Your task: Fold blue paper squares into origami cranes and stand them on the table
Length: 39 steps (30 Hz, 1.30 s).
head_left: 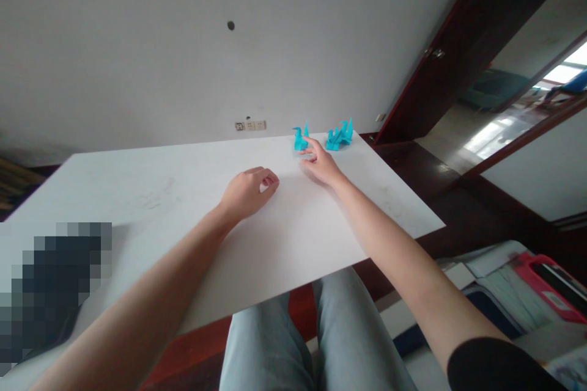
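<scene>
The left hand (247, 192) rests on the white desk (137, 208) near its middle, its fingers loosely curled inward around nothing, in a relaxed, half-closed fist. The right hand (321, 164) lies a little farther along the desk toward the far edge, partly open and empty, with its index finger (310, 143) stretched out. That fingertip reaches a blue origami crane (300, 139) at the desk's far edge; it is touching the paper or just beside it, and the view does not settle which. A second blue origami crane (339, 136) stands near the first, also by the far edge, a little toward the desk's right corner and just past the right hand. Both figures sit upright on their folded bases, apart from each other.

Beyond the far edge of the desk, a white wall (137, 43) carries a power socket plate (250, 125) low down. Past the desk's right side, a dark red door frame (472, 43) opens onto a brighter room. Below the near edge of the desk are the person's knees in pale blue jeans (353, 336), and a black sleeve (495, 366) covers the upper right arm. Off the desk's near right corner lie papers (499, 281) and a red object (550, 281), too cut off to name exactly.
</scene>
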Each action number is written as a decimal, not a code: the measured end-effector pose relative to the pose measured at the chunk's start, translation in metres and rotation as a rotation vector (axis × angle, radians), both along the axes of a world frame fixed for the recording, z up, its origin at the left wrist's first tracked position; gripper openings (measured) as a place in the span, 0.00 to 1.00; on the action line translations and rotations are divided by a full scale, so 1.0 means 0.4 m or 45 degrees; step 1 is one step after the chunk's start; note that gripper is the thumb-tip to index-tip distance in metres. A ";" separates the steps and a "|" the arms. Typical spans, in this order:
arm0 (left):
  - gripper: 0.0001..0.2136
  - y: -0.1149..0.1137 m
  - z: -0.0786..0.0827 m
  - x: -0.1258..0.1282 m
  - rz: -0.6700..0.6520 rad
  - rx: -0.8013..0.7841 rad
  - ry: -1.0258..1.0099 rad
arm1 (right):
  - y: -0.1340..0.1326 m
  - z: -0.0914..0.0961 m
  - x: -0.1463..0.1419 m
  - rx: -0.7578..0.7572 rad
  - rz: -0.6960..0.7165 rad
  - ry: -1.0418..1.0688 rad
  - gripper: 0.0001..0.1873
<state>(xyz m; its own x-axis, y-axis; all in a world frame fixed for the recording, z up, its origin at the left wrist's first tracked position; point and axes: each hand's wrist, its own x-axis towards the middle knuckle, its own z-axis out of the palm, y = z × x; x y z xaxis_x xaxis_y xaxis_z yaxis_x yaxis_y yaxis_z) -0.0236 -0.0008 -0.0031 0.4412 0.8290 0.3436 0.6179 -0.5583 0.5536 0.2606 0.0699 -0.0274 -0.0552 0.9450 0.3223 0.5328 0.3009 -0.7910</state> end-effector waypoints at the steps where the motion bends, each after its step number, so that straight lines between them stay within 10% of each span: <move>1: 0.12 0.000 0.001 0.000 0.002 -0.003 -0.002 | 0.000 -0.001 -0.002 -0.003 0.028 0.004 0.39; 11: 0.11 0.010 -0.002 -0.007 0.095 -0.001 -0.008 | -0.010 0.027 -0.013 0.236 0.032 0.149 0.13; 28: 0.34 0.007 -0.019 0.002 0.353 0.130 -0.146 | -0.089 0.072 -0.074 0.192 0.468 0.242 0.27; 39: 0.07 0.013 0.010 0.004 0.172 0.099 -0.478 | -0.069 0.060 -0.065 0.149 0.434 0.388 0.30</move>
<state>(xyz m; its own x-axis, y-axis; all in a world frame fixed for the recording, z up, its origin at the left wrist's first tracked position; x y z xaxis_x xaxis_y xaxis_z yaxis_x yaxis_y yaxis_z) -0.0218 0.0043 0.0009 0.1619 0.8363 0.5238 0.4518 -0.5347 0.7141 0.2345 0.0422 -0.0034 -0.2420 0.8458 0.4755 0.1368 0.5149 -0.8462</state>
